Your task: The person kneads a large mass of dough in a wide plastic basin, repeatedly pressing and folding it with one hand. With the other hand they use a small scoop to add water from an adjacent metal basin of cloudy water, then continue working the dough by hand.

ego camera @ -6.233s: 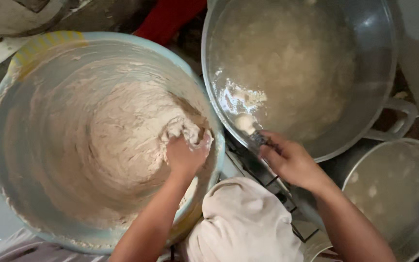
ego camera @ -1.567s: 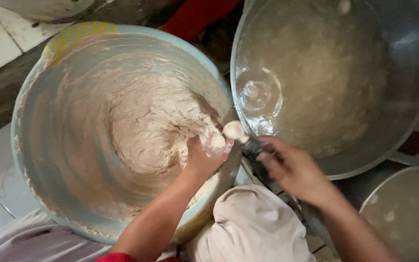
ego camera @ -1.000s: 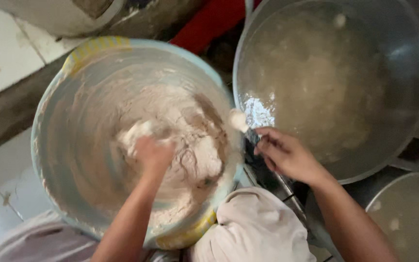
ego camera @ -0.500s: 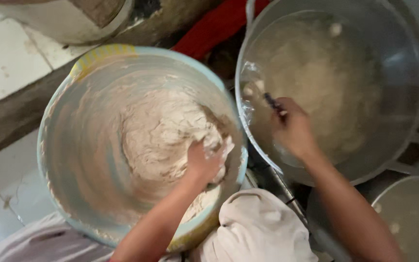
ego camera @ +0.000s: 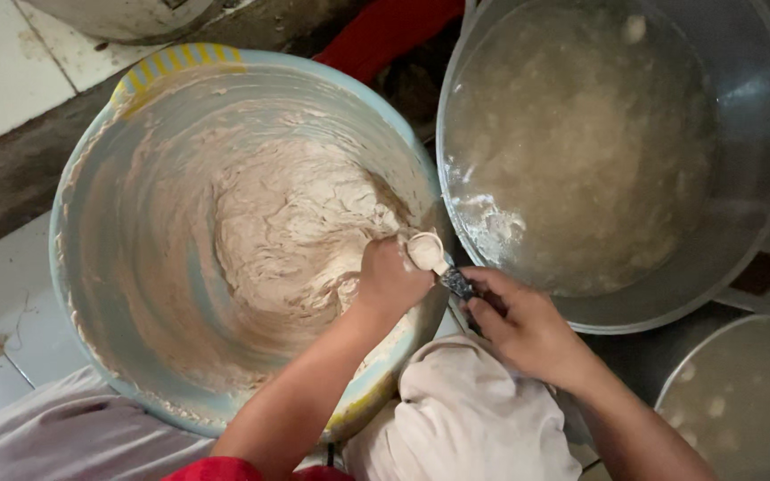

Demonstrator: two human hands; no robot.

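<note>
A big pale blue plastic basin [ego camera: 100, 267] holds a mass of sticky beige dough [ego camera: 296, 232]. My left hand [ego camera: 389, 281] is closed at the basin's right rim, smeared with dough, squeezing a lump onto a spoon [ego camera: 434, 260]. My right hand [ego camera: 528, 325] grips the spoon's dark handle just right of the basin. The spoon's bowl, coated in dough, touches my left fist.
A large metal pot [ego camera: 759, 178] of cloudy liquid with pale lumps stands at the upper right. A second metal pot [ego camera: 741, 401] with floating pieces is at the lower right. A white cloth [ego camera: 465, 419] lies over my knee. Tiled floor [ego camera: 2, 80] runs along the left.
My right hand has drawn the spoon back out of the large pot to the basin's rim. My left hand has lifted from the dough to meet the spoon.
</note>
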